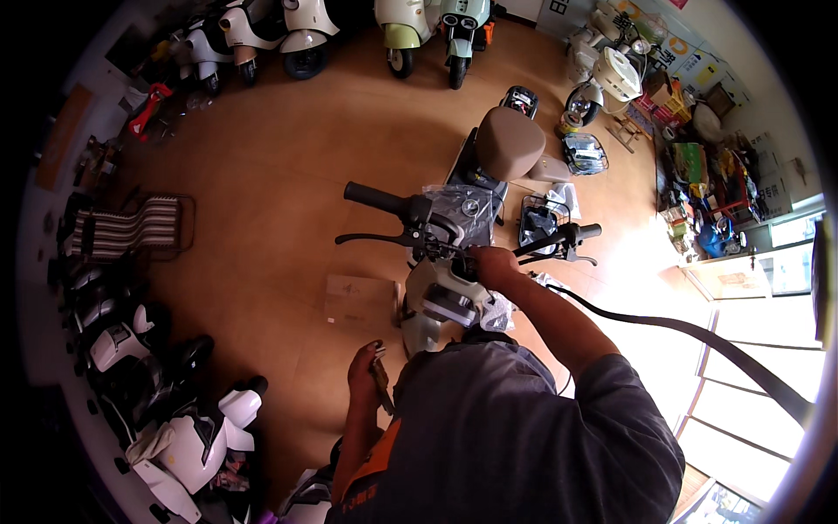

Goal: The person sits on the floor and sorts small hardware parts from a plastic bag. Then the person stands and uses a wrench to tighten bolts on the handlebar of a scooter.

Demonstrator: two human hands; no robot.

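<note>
A beige scooter (436,306) stands in front of me, with black handlebar grips (371,196) and a tan seat (511,144). My right hand (493,262) rests on the middle of the handlebar, fingers closed around a part just behind the plastic-wrapped display (463,210). My left hand (365,371) hangs low beside the scooter's front panel and grips a small hand tool (381,384); its tip points down. I cannot tell the tool's exact kind.
A flat cardboard piece (358,297) lies on the wooden floor left of the scooter. A black strap (698,336) runs off to the right. A striped folding chair (131,227) and white scooters (201,428) line the left; more scooters (305,35) stand at the back.
</note>
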